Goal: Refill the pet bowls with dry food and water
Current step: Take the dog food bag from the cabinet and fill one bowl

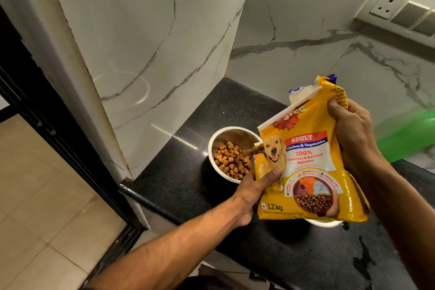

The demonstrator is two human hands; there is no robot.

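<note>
Yellow dog food bag (310, 160) is held tilted over the steel bowl (231, 155). Left hand (255, 192) grips its lower left edge, thumb curled across the front; forearm reaches in from bottom left. Right hand (350, 129) clamps the upper right edge, arm coming from the right. Kibble (257, 148) spills from the bag's left corner into the bowl, which sits on the black granite counter (188, 172). Second bowl rim (323, 223) shows under the bag.

Shiny steel bowl (231, 139), glossy plastic food bag (313, 172) in my hands, polished speckled black stone counter (183, 172), veined glossy marble walls (146, 30).
</note>
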